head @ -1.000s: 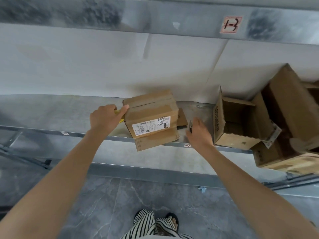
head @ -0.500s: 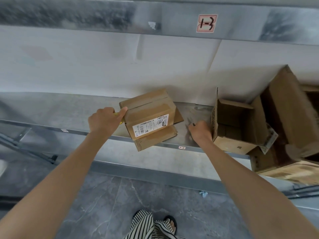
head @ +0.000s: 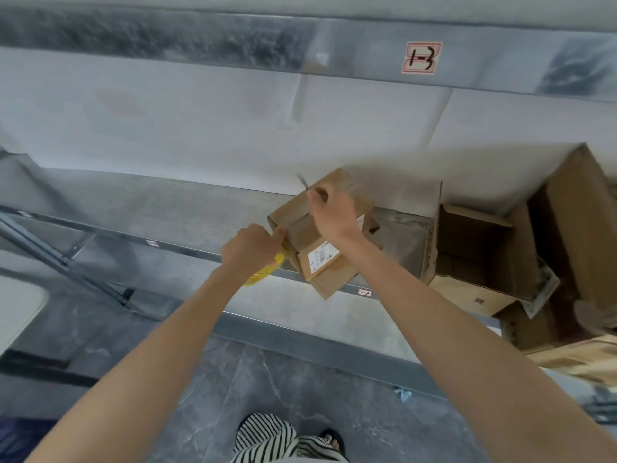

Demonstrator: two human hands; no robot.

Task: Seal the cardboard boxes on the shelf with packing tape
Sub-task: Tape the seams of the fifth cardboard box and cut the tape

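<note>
A person in striped trousers (head: 267, 439) stands on a grey tiled floor (head: 200, 379) before a metal shelf (head: 167, 208), both bare arms reaching up and forward. The left hand (head: 250, 248) is closed in a fist around a yellow tape roll (head: 263, 275), which hangs just in front of the shelf's front edge and touches, or nearly touches, the left side of a small cardboard box (head: 320, 259). The box sits turned at an angle on the front edge of the shelf, one flap overhanging it, with a white shipping label (head: 323, 257) on its near face. The right hand (head: 334, 212) hovers over the box's top, fingers curled and pinching a thin dark tool (head: 303, 182) that points up and away; motion blur hides what the tool is. To the right along the shelf, well apart from the small box, an open cardboard box (head: 477, 255) lies on its side with its mouth facing the camera, and larger boxes (head: 574, 222) crowd the shelf's right end. Behind runs a pale wall (head: 200, 128), and on the beam above is a red-bordered tag (head: 421, 58) hand-marked "1-3".
</note>
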